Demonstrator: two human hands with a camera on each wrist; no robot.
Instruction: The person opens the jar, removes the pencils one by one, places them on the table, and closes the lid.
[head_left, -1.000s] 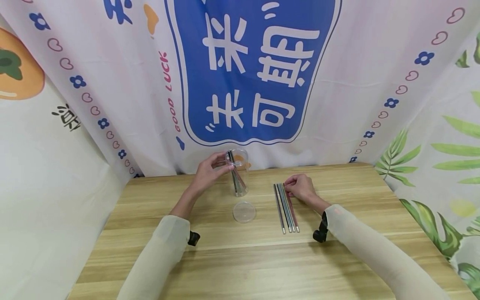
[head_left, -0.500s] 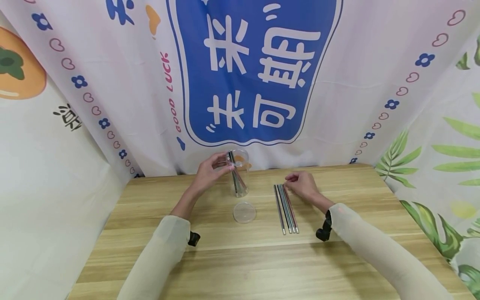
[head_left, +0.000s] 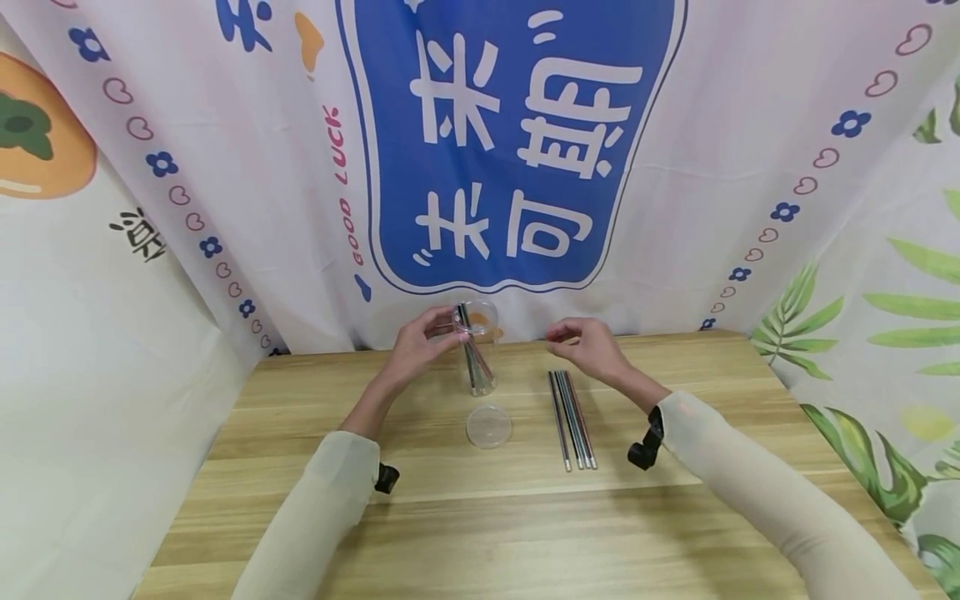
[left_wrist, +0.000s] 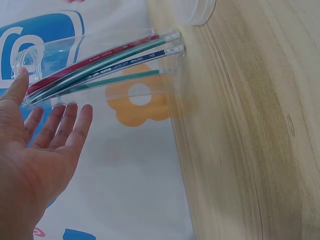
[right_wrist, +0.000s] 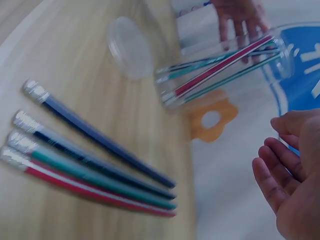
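A clear cylindrical jar (head_left: 491,354) stands upright near the table's back edge, with several pencils (left_wrist: 115,62) leaning inside it, red, green and dark blue. The left hand (head_left: 420,348) holds the jar near its rim, thumb on one side and fingers on the other. Right of the jar, several pencils (head_left: 573,421) lie side by side on the table, the dark blue one (right_wrist: 107,140) a little apart from the others. Above their far ends hovers the right hand (head_left: 596,350), its fingers loosely bent and nothing seen between them.
A round clear lid (head_left: 489,427) lies flat on the wooden table (head_left: 450,533), just in front of the jar. Behind the table's back edge hangs a printed cloth (head_left: 675,250), close to the jar and both hands.
The right hand has come away from the pencils on the table and moved up and left, towards the jar. The left hand and the jar have stayed in place.
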